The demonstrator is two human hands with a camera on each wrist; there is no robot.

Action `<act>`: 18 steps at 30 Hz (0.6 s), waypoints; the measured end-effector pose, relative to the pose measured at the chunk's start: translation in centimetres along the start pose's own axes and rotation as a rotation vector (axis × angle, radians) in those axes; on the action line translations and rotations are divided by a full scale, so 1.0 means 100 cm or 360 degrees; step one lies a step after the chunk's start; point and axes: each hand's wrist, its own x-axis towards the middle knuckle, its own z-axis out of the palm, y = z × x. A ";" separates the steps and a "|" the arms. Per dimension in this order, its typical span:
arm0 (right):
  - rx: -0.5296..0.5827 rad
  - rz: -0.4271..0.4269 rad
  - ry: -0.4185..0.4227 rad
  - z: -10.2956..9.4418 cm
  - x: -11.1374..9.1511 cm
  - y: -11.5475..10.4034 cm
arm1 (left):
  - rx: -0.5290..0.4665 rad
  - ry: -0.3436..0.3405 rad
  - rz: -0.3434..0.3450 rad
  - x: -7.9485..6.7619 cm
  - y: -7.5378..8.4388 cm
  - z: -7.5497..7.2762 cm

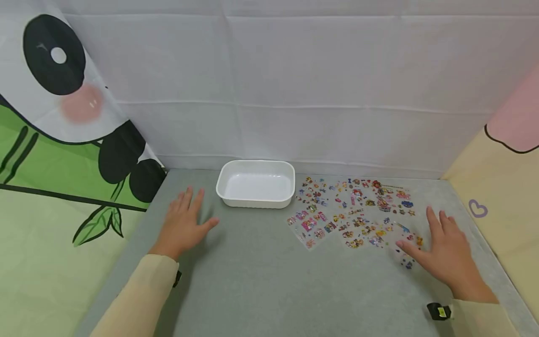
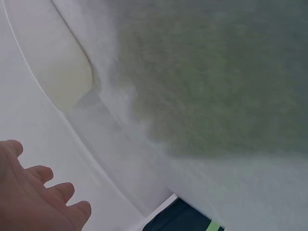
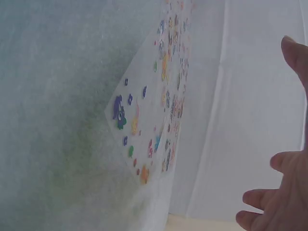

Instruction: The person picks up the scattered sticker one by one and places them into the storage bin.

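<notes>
Stickers [image 1: 358, 222] are lying beside the tray [image 1: 255, 203], none inside — left hand [image 1: 183, 228] and right hand [image 1: 448, 255] are grasping nothing, all handling apparently remaining.

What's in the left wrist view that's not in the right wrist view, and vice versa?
Left wrist only: the left hand, fingers spread; part of the white tray; a dark patch with a green stripe at the bottom edge.

Right wrist only: the right hand, fingers apart; clear sheets with small colourful prints; a pale yellow strip at the bottom edge.

Both: the greyish tabletop and the creased white backdrop.
</notes>
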 end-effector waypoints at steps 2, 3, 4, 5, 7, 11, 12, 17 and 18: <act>0.0058 0.0033 -0.0018 0.002 -0.002 0.002 | -0.0073 -0.0022 -0.0015 0.008 -0.001 0.000; 0.0096 0.0058 -0.0034 0.002 -0.003 0.003 | -0.0095 -0.0032 -0.0020 0.012 -0.001 0.000; 0.0134 0.0090 -0.0055 0.003 -0.004 0.004 | -0.0109 -0.0043 -0.0025 0.015 -0.002 0.001; 0.0179 0.0121 -0.0072 0.003 -0.004 0.005 | -0.0119 -0.0052 -0.0024 0.019 -0.001 0.002; 0.0271 0.0182 -0.0099 0.003 -0.006 0.006 | -0.0124 -0.0082 -0.0032 0.025 -0.001 0.003; 0.0371 0.0301 -0.0176 0.005 -0.007 0.008 | -0.0146 -0.0109 -0.0076 0.034 0.000 0.005; 0.0380 0.0318 -0.0191 0.005 -0.007 0.008 | -0.0164 -0.0116 -0.0102 0.037 -0.001 0.006; 0.0418 0.0375 -0.0270 0.009 -0.006 0.011 | -0.0382 -0.0115 -0.0215 0.049 0.001 0.011; 0.0426 0.0379 -0.0283 0.010 -0.006 0.012 | -0.0443 -0.0112 -0.0239 0.051 0.002 0.012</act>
